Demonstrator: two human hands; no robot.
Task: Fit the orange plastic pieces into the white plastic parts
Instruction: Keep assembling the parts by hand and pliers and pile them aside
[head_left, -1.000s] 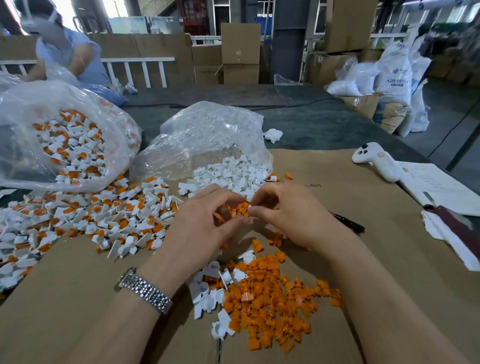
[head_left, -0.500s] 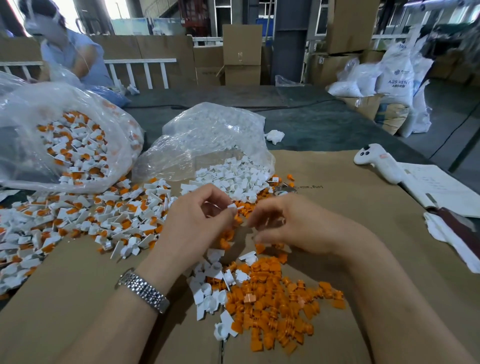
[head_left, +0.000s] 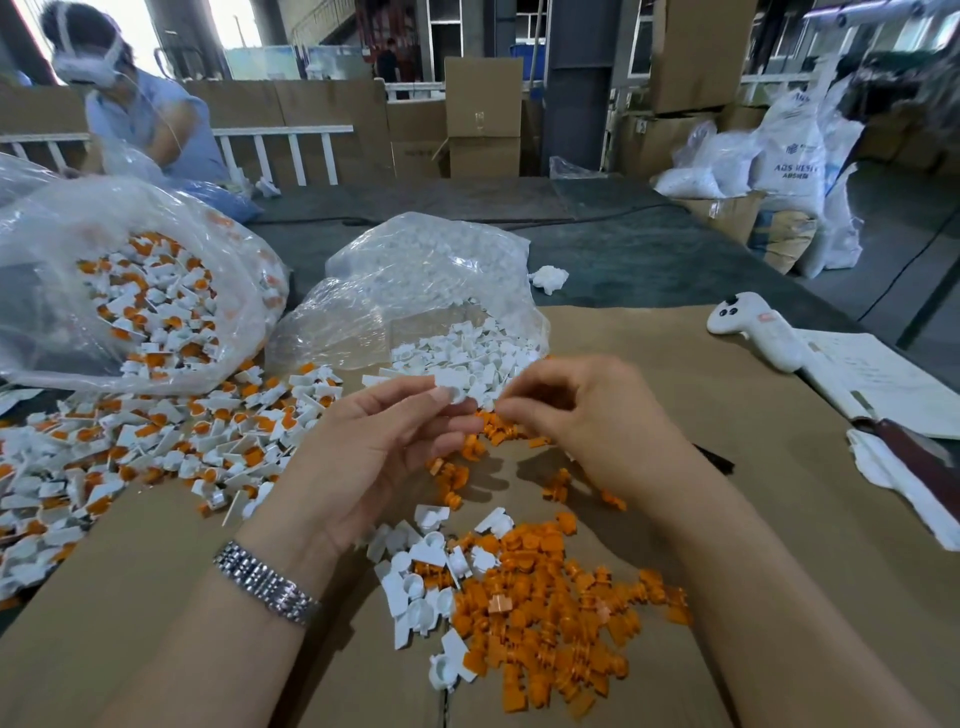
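Your left hand (head_left: 384, 447) pinched a white part (head_left: 451, 385) at its fingertips, raised above the counter (head_left: 727, 467). Your right hand (head_left: 587, 415) was beside it, fingers curled; what they held cannot be told. Orange pieces (head_left: 545, 623) lay below.

Bare cardboard (head_left: 727, 415) right; assembled pile (head_left: 156, 441) seemingly crowds left.

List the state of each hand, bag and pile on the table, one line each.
left hand: pinches a white part.
right hand: fingers curled, contents hidden.
left bag: open, holds assembled pieces.
middle bag: open, white parts spilling out.
orange pile: loose, unfitted.
assembled pile: orange fitted in white.
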